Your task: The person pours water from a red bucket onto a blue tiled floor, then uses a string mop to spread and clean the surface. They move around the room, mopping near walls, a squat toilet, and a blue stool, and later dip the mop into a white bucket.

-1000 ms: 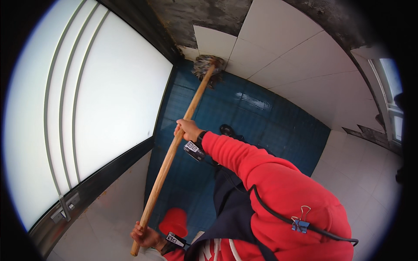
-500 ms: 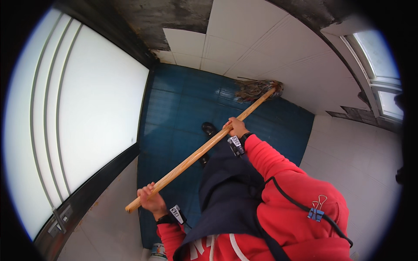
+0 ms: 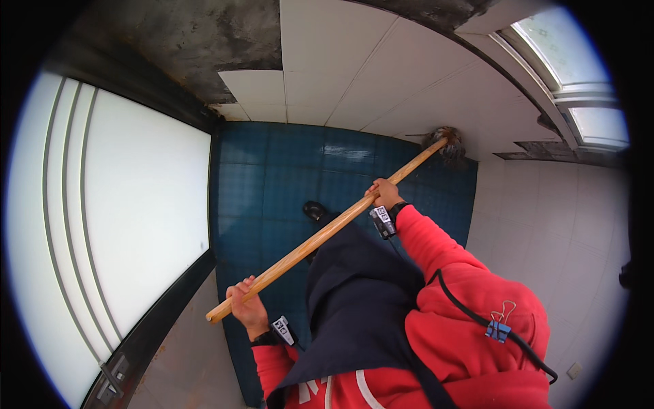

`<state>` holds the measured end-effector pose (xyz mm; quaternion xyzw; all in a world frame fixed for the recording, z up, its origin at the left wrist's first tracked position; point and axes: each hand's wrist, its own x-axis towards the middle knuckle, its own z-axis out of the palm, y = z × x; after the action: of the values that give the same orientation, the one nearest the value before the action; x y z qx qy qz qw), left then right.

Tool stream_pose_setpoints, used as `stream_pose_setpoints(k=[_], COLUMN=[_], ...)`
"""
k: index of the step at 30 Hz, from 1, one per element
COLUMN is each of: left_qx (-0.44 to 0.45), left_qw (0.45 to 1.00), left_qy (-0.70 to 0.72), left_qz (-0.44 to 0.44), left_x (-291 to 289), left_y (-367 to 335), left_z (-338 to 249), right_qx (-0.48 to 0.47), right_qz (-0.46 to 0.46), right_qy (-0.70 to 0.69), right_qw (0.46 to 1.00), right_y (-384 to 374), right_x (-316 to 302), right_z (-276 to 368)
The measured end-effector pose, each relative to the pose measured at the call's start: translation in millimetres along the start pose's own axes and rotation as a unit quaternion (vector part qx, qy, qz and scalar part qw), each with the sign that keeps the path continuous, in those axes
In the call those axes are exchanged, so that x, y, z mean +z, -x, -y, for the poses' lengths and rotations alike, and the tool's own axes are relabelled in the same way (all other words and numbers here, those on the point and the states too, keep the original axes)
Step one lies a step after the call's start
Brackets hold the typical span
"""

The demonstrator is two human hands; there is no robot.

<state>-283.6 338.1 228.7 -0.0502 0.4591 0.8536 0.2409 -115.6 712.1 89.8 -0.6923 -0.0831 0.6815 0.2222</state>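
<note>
A mop (image 3: 306,247) with a long wooden handle slants across the view, from lower left to upper right. Close to the handle's near end, my left hand (image 3: 248,307) is wrapped round the wood. Farther up, my right hand (image 3: 386,193) grips the same handle near its middle. The stringy, greyish-brown mop head (image 3: 447,144) rests on the blue tiled floor (image 3: 238,198) at the far right, against the foot of the white wall. Both my wrists carry dark bands with small devices.
A frosted white door (image 3: 146,198) with grey stripes stands on the left, its handle (image 3: 112,378) at the lower left. White wall tiles (image 3: 327,54) line the far side, with bare dark patches. A window (image 3: 565,54) sits at upper right. My black shoe (image 3: 313,210) is on the floor.
The mop head has moved right along the wall's foot, its strands now bunched together. Both my hands have shifted right with the handle, and the view has turned slightly.
</note>
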Motion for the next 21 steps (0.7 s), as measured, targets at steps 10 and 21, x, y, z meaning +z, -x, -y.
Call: stream_pose_setpoints(k=[10,21], left_qx=[0.160,0.344], left_qw=[0.975,0.870], left_qy=[-0.154,-0.284], left_qz=[-0.016,-0.209], left_x=[56,92], left_y=[117,363], left_z=[-39,-37], right_qx=[0.081,0.213], right_qz=[0.176,0.224], right_qy=[0.008,0.234], right_qw=[0.981,0.922], right_y=[10,125], right_x=[36,-5], right_z=[-47,-121])
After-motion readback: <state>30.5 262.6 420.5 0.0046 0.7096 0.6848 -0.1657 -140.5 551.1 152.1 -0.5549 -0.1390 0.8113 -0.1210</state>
